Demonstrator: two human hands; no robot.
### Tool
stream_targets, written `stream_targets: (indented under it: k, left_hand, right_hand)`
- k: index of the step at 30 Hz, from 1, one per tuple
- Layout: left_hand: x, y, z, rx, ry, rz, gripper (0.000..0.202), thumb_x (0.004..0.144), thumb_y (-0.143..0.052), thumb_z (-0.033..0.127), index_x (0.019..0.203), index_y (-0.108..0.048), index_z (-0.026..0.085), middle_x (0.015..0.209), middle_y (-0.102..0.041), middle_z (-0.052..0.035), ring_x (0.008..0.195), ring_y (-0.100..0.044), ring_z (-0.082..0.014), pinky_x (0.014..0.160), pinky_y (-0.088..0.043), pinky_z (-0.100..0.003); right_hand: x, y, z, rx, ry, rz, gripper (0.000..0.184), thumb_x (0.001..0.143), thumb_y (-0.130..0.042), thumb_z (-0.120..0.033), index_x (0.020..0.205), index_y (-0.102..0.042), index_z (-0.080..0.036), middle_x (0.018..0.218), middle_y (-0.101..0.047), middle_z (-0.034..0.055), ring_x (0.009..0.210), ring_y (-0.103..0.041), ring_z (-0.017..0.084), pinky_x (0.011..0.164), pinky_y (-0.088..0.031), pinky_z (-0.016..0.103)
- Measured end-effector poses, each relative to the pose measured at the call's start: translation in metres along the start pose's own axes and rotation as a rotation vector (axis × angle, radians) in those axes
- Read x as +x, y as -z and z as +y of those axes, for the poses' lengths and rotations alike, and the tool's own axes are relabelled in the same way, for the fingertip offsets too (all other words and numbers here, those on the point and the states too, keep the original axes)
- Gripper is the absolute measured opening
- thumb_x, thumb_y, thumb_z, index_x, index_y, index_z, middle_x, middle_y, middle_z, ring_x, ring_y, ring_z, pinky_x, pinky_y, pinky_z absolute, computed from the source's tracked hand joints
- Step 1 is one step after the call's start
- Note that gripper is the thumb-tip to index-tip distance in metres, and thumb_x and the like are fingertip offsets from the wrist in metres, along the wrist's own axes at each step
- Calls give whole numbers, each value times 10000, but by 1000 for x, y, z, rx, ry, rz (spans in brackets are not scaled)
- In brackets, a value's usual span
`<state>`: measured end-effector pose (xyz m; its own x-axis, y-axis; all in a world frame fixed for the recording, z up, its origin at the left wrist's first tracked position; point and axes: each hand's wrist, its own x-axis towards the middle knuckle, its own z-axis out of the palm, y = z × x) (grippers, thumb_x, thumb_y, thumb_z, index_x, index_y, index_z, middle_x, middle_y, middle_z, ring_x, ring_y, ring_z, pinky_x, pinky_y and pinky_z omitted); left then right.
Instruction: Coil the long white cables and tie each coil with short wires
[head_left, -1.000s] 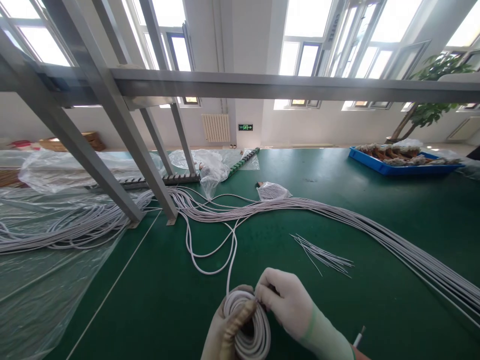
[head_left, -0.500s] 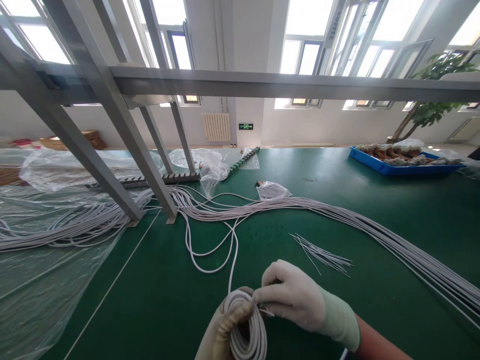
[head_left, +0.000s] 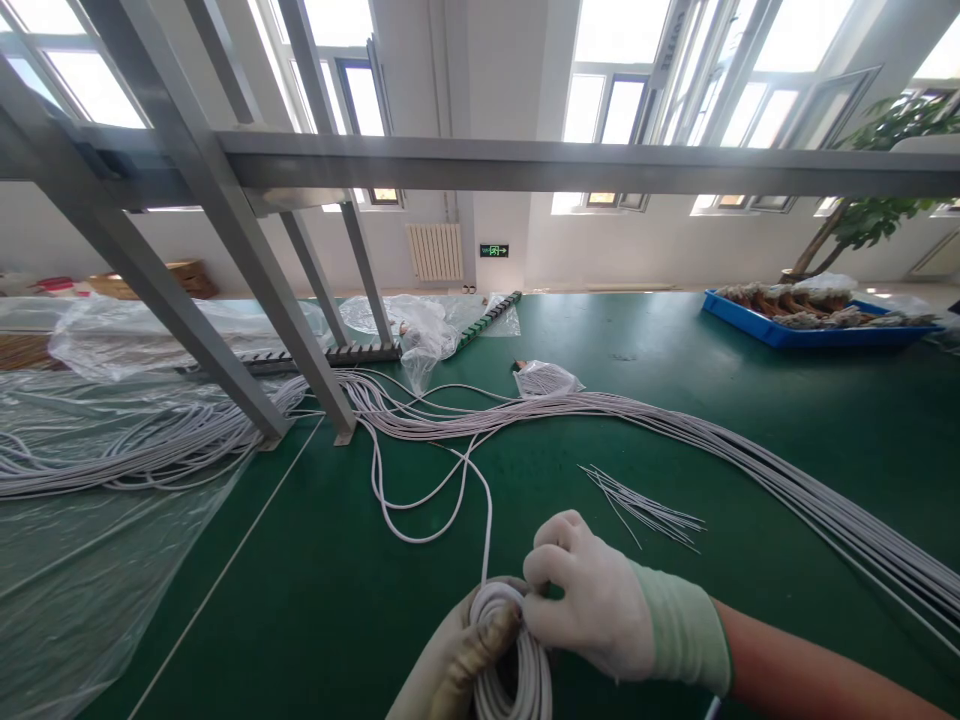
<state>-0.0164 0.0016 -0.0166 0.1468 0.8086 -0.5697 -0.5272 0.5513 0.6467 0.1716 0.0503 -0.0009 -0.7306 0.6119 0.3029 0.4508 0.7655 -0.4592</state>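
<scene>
At the lower middle of the head view, my left hand [head_left: 469, 650], in a stained white glove, is wrapped round a coil of white cable [head_left: 534, 680], its thumb lying over the loops. From the top of this coil a single strand runs up to the cable bundle. My right hand [head_left: 592, 595], in a white glove with a pale green cuff, is closed in a pinch against the coil's upper right edge. Whatever is between its fingertips is hidden. A loose bunch of thin white ties or wires [head_left: 645, 508] lies beyond my right hand.
A long bundle of white cables [head_left: 675, 430] crosses the green table [head_left: 300, 600]. Grey metal frame posts [head_left: 330, 400] stand at left beside plastic sheeting [head_left: 90, 570]. A plastic bag of small parts [head_left: 547, 380] sits behind the bundle. The blue tray [head_left: 817, 337] is at far right.
Both hands and the coil have shifted slightly right. The right fingers have curled in more, and the small light ends seen by them earlier are now out of sight.
</scene>
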Motion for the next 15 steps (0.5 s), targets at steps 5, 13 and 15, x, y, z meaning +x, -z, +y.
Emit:
stream_targets:
  k: [5,13,15]
  left_hand:
    - [-8,6,17,-74,154,-88,406,693,-899,504,945,-746,224,838,-739,-97,1148,-703,-390,1010,-566,-559]
    - [-2,-5,21,388,-107,-68,589,693,-839,691,1023,-751,212,906,-728,-82,859,-668,-304,763,-544,-382]
    - [-3,-8,17,620,-275,18,580,709,-811,711,1070,-781,258,985,-721,-100,892,-650,-317,740,-514,-372]
  right_hand:
    - [3,0,-1,-225,-7,78,127,840,-697,-186,923,-621,-245,1051,-579,62,900,-484,249,653,-375,329]
    - [5,-20,-9,65,-397,111,243,993,-380,-184,772,-478,-209,836,-501,51,773,-449,217,710,-391,382]
    - [5,-23,-4,279,-541,101,259,987,-397,-216,732,-440,-225,766,-450,6,717,-426,190,664,-375,335]
